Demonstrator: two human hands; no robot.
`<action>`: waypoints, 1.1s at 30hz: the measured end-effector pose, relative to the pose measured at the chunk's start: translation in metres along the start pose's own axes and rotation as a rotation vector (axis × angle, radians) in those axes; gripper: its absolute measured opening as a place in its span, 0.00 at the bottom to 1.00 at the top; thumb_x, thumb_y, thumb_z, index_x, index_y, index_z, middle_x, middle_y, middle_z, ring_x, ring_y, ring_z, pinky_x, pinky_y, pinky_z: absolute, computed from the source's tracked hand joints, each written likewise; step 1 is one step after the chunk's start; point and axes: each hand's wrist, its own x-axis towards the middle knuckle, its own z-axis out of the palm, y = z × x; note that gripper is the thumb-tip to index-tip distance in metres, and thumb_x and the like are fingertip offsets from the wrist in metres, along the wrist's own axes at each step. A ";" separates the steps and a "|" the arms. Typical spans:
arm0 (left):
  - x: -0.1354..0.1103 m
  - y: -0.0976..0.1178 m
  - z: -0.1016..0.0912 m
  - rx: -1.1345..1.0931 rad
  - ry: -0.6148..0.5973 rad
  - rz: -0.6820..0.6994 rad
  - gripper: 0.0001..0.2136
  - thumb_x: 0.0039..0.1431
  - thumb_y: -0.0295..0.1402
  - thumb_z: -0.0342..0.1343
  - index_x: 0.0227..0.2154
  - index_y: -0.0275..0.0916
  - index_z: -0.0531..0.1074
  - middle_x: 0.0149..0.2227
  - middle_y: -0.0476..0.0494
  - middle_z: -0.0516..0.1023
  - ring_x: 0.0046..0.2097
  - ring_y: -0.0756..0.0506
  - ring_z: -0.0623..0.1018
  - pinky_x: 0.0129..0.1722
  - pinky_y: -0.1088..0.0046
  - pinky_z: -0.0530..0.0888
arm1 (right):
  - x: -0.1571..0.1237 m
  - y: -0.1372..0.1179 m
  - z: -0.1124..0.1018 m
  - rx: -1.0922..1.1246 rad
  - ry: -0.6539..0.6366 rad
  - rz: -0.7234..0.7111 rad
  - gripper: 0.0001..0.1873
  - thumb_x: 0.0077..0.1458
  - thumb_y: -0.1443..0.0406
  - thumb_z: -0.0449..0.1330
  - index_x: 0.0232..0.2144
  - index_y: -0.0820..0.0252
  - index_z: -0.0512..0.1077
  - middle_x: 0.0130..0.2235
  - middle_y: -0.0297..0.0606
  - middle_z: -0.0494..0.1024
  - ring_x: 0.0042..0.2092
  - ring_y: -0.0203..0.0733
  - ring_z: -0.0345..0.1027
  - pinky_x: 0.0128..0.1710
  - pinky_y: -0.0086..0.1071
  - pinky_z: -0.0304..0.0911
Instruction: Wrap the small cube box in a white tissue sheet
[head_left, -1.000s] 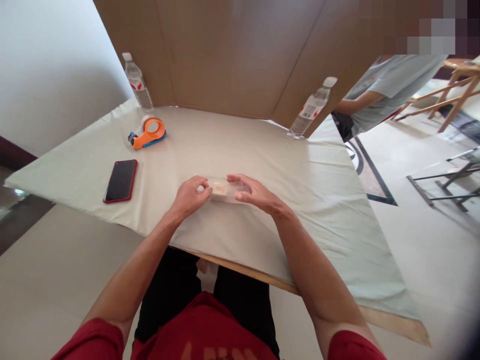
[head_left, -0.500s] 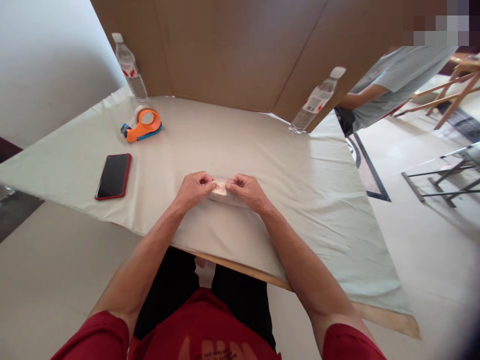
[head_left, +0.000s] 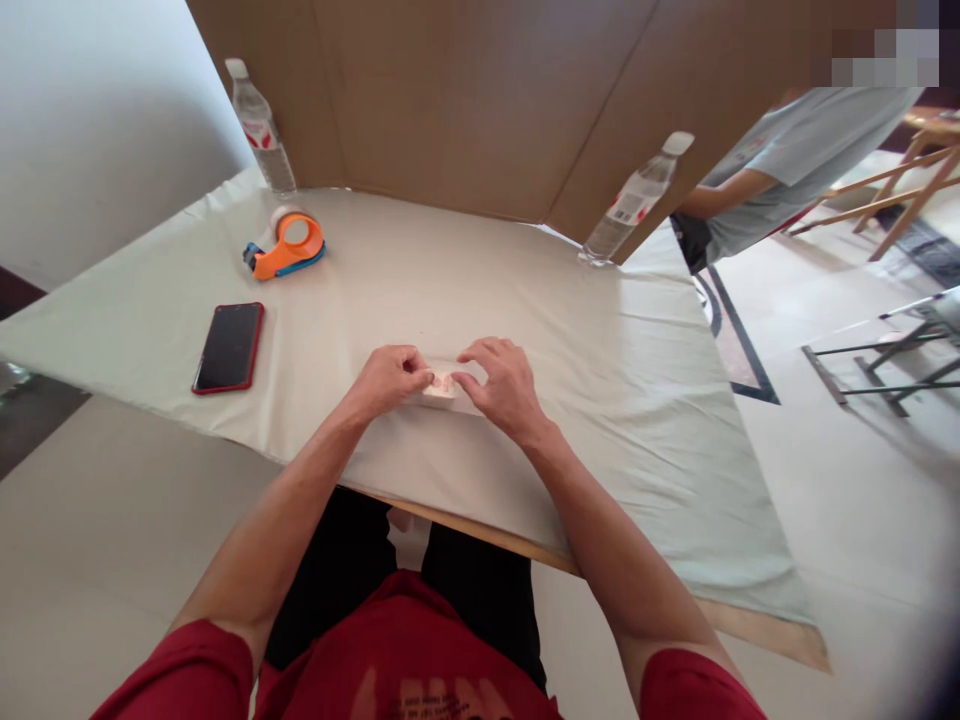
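Between my hands near the table's front edge is a small cream-coloured packet (head_left: 441, 384) with faint reddish print. It seems to lie on a clear or whitish sheet that spreads out on both sides; its exact kind is too small to tell. My left hand (head_left: 391, 378) has thumb and forefinger pinched at the packet's left end. On the other side, my right hand (head_left: 504, 385) is open, fingers lifted and apart from the thumb. The right thumb tip is close to the packet's right end; I cannot tell whether it touches.
An orange and blue tape dispenser (head_left: 289, 255) and a red-cased phone (head_left: 229, 347) lie to the left. Water bottles stand at the back left (head_left: 262, 135) and back right (head_left: 634, 205), against a cardboard panel (head_left: 465, 110). A person in a grey shirt (head_left: 806, 160) is beyond, at right.
My right hand has let go of the packet's right side, its fingers spreading and lifting away. My left hand keeps its pinch in nearly the same place.
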 end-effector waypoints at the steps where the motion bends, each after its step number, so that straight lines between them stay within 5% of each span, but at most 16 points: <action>1: 0.001 0.001 -0.001 0.019 -0.005 0.003 0.08 0.47 0.37 0.58 0.22 0.37 0.72 0.23 0.51 0.72 0.28 0.50 0.69 0.30 0.74 0.64 | -0.002 -0.006 -0.001 -0.095 0.001 -0.078 0.08 0.59 0.61 0.61 0.38 0.57 0.77 0.44 0.44 0.80 0.46 0.50 0.67 0.48 0.42 0.56; 4: 0.002 0.005 -0.006 0.078 -0.042 0.014 0.08 0.47 0.36 0.57 0.21 0.37 0.71 0.22 0.51 0.72 0.28 0.50 0.68 0.30 0.74 0.64 | -0.007 -0.022 0.000 -0.240 -0.128 -0.230 0.10 0.64 0.62 0.57 0.38 0.58 0.78 0.43 0.44 0.81 0.44 0.49 0.67 0.47 0.42 0.53; 9: -0.007 0.004 -0.026 0.208 -0.054 0.116 0.09 0.47 0.31 0.53 0.31 0.38 0.76 0.33 0.47 0.80 0.36 0.46 0.74 0.37 0.72 0.69 | -0.010 -0.029 0.004 -0.340 -0.223 -0.270 0.13 0.67 0.61 0.54 0.41 0.60 0.77 0.43 0.45 0.80 0.44 0.48 0.65 0.45 0.41 0.50; 14: -0.013 -0.013 -0.031 0.281 0.034 -0.050 0.10 0.50 0.33 0.52 0.34 0.37 0.76 0.27 0.48 0.76 0.30 0.46 0.73 0.33 0.71 0.69 | -0.006 -0.032 0.005 -0.427 -0.253 -0.295 0.14 0.67 0.57 0.55 0.46 0.56 0.76 0.45 0.45 0.77 0.44 0.49 0.62 0.44 0.41 0.48; 22: -0.017 -0.024 -0.023 0.524 0.191 -0.176 0.25 0.54 0.43 0.57 0.52 0.33 0.71 0.46 0.32 0.79 0.46 0.36 0.79 0.48 0.61 0.73 | 0.004 -0.032 0.012 -0.466 -0.272 -0.318 0.17 0.67 0.54 0.53 0.44 0.56 0.77 0.43 0.47 0.75 0.42 0.49 0.59 0.42 0.40 0.46; 27: -0.018 -0.021 -0.032 0.523 0.166 -0.257 0.27 0.52 0.48 0.60 0.49 0.34 0.72 0.34 0.35 0.82 0.40 0.36 0.82 0.40 0.64 0.74 | 0.013 -0.027 0.008 -0.454 -0.317 -0.375 0.15 0.65 0.56 0.56 0.44 0.57 0.78 0.46 0.47 0.74 0.43 0.48 0.60 0.42 0.39 0.48; 33: -0.014 -0.016 -0.029 0.042 0.104 -0.451 0.21 0.48 0.37 0.62 0.45 0.32 0.73 0.16 0.51 0.71 0.21 0.44 0.75 0.22 0.72 0.67 | 0.027 -0.035 0.001 -0.484 -0.445 -0.394 0.15 0.64 0.55 0.58 0.44 0.56 0.79 0.47 0.49 0.75 0.45 0.50 0.65 0.40 0.38 0.52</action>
